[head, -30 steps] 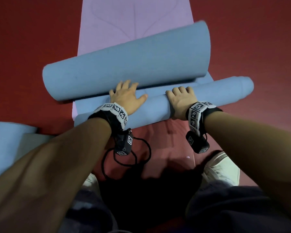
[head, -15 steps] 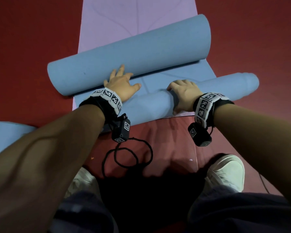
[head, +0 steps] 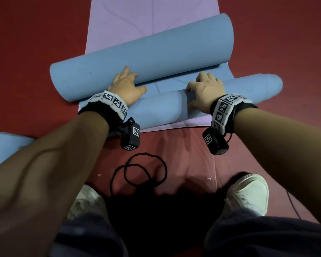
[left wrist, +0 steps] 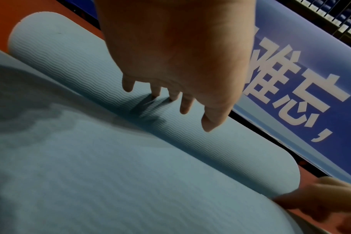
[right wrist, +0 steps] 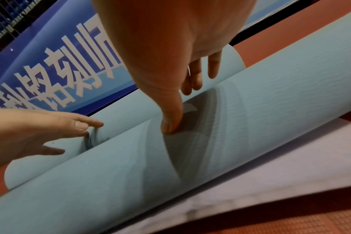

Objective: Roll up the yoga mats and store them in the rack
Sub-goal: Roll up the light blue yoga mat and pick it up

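My left hand (head: pixel 126 86) lies with fingers (left wrist: pixel 185 104) spread and straight, pressing into the valley between the near roll (head: pixel 156 110) and the far curl (head: pixel 143 58) of the blue yoga mat (head: pixel 174 81). My right hand (head: pixel 206 89) rests fingers loosely extended over the near roll's top, thumb (right wrist: pixel 170 121) pressed down, I judge to keep it tight and square. A flat strip of blue mat separates the two rolls, so little rolling room remains. A lilac mat (head: pixel 152 15) lies beneath, red floor (head: pixel 26 43) open on both sides. A black cord (head: pixel 141 173) loops near my shoes. No rack visible.
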